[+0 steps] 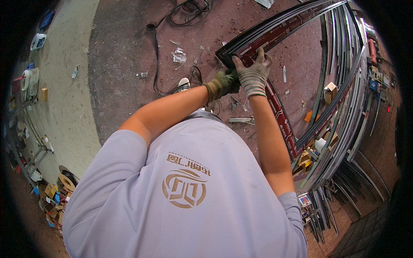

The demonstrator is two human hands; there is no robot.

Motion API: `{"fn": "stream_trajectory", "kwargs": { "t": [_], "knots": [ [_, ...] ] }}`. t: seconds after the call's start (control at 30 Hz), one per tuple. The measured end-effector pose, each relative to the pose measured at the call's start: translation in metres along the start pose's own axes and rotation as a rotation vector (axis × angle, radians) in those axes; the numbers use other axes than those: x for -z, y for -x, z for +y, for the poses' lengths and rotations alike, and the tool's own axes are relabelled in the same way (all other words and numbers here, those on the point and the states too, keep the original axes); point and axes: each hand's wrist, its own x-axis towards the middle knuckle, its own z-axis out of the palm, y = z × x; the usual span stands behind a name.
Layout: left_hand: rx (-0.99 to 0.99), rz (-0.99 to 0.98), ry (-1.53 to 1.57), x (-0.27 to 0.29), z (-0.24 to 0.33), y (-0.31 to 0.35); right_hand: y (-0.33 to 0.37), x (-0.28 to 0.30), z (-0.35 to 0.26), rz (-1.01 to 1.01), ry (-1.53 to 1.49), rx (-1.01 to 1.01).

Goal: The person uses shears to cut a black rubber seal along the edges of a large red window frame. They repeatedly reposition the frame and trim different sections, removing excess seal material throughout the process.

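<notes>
A large dark frame [282, 116], like a window or door frame with red printed film along its sides, stands raised ahead of me and to the right. Both of my hands are at its near left corner. My left hand [221, 85], in a dark green glove, is closed at the outer side of this corner; its fingertips are in shadow and partly hidden. My right hand [253, 76], in a striped grey-green glove, bends over the inner side of the corner. Its thumb and forefinger press on the profile, and the other fingers are curled.
Long metal profiles [344, 47] lie bundled on the right, with small boxes [330, 92] among them. A black strap [156, 56] and cable trail over the reddish floor, near plastic scraps [179, 55]. Buckets [30, 79] and cartons [50, 190] line the far left.
</notes>
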Motion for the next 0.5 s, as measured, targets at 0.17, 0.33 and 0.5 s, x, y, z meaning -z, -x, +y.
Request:
{"fn": "stream_trajectory", "kwargs": {
  "t": [0.17, 0.33, 0.5],
  "knots": [
    [-0.008, -0.092, 0.136, 0.000, -0.006, 0.000, 0.006, -0.003, -0.007, 0.007, 0.113, -0.027],
    [-0.222, -0.131, -0.113, 0.013, -0.028, -0.015, 0.006, -0.001, -0.012, -0.071, 0.139, -0.081],
    [-0.499, -0.229, -0.401, 0.022, -0.039, -0.023, 0.008, -0.008, -0.011, 0.045, 0.228, 0.008]
  ]
}}
